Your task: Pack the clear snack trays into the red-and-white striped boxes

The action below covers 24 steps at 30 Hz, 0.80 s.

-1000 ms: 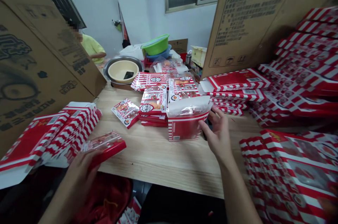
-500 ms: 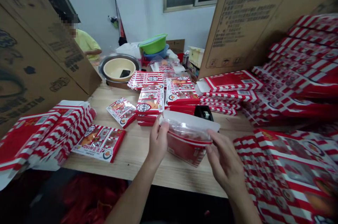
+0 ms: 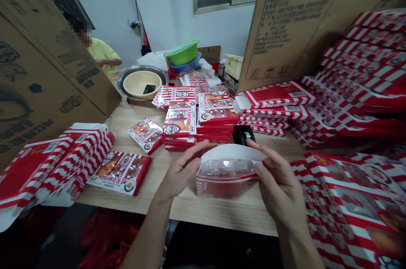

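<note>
A red-and-white striped carton box (image 3: 226,186) stands on the table before me. Its white top flap (image 3: 226,152) is raised, and clear plastic wrap shows in the mouth. My right hand (image 3: 279,180) grips the box's right end, thumb at the front rim and fingers behind the flap. At the left end is my left hand (image 3: 182,171), its fingers stretched toward the back of the flap and its thumb apart, by the corner. Whether those fingertips touch the flap is hard to see. Just behind the box sits a black tape dispenser (image 3: 243,134).
Finished-looking window boxes (image 3: 122,171) lie at left, with more stacked (image 3: 180,119) behind. Flat cartons (image 3: 76,150) pile up at far left, and tall box stacks (image 3: 342,205) rise at right. Large cardboard boxes (image 3: 285,28) flank the table. A person in yellow (image 3: 103,55) is at the back left.
The box has turned so its long front side faces me more squarely. My left hand has shifted left and loosened from the flap; my right hand has closed around the right end.
</note>
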Available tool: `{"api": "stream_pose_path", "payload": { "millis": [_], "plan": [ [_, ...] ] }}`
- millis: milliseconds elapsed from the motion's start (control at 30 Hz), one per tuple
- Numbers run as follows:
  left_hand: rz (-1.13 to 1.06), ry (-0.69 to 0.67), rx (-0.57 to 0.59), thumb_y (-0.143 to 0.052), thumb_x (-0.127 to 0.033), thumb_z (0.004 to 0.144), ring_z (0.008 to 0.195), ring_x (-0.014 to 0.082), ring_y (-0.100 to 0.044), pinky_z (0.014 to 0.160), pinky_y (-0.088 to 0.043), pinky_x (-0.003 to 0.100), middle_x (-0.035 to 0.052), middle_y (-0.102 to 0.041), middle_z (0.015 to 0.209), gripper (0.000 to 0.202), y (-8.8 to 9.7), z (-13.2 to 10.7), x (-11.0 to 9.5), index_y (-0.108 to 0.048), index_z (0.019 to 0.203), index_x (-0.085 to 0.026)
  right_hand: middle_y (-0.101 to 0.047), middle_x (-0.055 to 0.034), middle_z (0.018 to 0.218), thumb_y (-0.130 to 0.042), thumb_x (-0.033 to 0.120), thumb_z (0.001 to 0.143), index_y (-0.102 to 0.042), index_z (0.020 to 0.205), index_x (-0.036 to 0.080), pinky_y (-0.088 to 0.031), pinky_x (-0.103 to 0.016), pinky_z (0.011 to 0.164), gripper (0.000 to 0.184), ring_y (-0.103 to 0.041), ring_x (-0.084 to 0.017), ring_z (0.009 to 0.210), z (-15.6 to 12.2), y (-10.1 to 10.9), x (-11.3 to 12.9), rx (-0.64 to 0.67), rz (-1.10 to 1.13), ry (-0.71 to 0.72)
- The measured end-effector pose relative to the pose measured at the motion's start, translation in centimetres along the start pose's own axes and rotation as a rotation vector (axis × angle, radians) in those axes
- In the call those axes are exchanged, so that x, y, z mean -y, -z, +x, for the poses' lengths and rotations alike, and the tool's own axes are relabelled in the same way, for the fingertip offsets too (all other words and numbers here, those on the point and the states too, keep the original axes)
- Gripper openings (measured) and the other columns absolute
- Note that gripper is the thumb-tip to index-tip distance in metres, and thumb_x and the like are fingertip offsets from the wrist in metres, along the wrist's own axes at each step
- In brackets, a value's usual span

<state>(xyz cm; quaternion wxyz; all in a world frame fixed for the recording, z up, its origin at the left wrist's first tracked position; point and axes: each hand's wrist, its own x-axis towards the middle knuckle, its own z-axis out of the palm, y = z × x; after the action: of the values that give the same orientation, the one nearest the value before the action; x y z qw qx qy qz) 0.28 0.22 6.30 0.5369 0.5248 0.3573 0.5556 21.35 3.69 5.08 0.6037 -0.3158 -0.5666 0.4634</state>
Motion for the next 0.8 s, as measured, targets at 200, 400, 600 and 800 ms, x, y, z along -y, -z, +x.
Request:
{"api": "stream_pose_path", "payload": {
  "millis": [200,400,600,800],
  "plan": [
    [0.463,-0.157,0.162,-0.048,-0.010,0.089,0.117,0.0169,-0.058,0.100,-0.046,0.030,0.0043,-0.063,0.127,0.038,-0.7,-0.1,-2.9,-0.062,0.121,-0.025,-0.063,0.0025,0.123,-0.062,0.020,0.086,-0.060,0.078,0.025,-0.050,-0.029,0.089,0.009,-0.063,-0.017,0.107,-0.3,0.8,0.6,0.174,0.120,-0.011],
    [0.529,-0.250,0.286,-0.045,-0.003,0.086,0.113,0.0183,-0.060,0.098,-0.047,0.035,0.0049,-0.064,0.125,0.036,-0.5,0.5,-3.3,-0.073,0.096,-0.023,-0.068,0.0029,0.100,-0.069,0.020,0.080,-0.057,0.080,0.025,-0.049,-0.015,0.080,0.012,-0.064,-0.010,0.095,-0.6,0.7,2.5,0.144,-0.248,0.015],
    [0.499,-0.230,0.201,-0.055,-0.018,0.088,0.107,0.0189,-0.063,0.091,-0.052,0.033,0.0083,-0.070,0.111,0.023,-0.5,0.1,-2.6,-0.065,0.109,-0.020,-0.071,0.0043,0.091,-0.067,0.019,0.082,-0.068,0.091,0.029,-0.051,-0.014,0.078,0.014,-0.066,-0.009,0.086,-0.6,0.7,3.1,0.185,-0.448,0.155],
    [0.384,-0.241,0.349,-0.054,-0.014,0.090,0.116,0.0178,-0.059,0.100,-0.046,0.036,0.0072,-0.067,0.119,0.023,0.3,0.1,-2.5,-0.069,0.106,-0.023,-0.073,0.0043,0.089,-0.066,0.019,0.084,-0.070,0.087,0.028,-0.047,-0.024,0.099,0.010,-0.069,-0.010,0.087,-0.5,0.9,3.4,0.280,-0.317,0.201]
  ]
}}
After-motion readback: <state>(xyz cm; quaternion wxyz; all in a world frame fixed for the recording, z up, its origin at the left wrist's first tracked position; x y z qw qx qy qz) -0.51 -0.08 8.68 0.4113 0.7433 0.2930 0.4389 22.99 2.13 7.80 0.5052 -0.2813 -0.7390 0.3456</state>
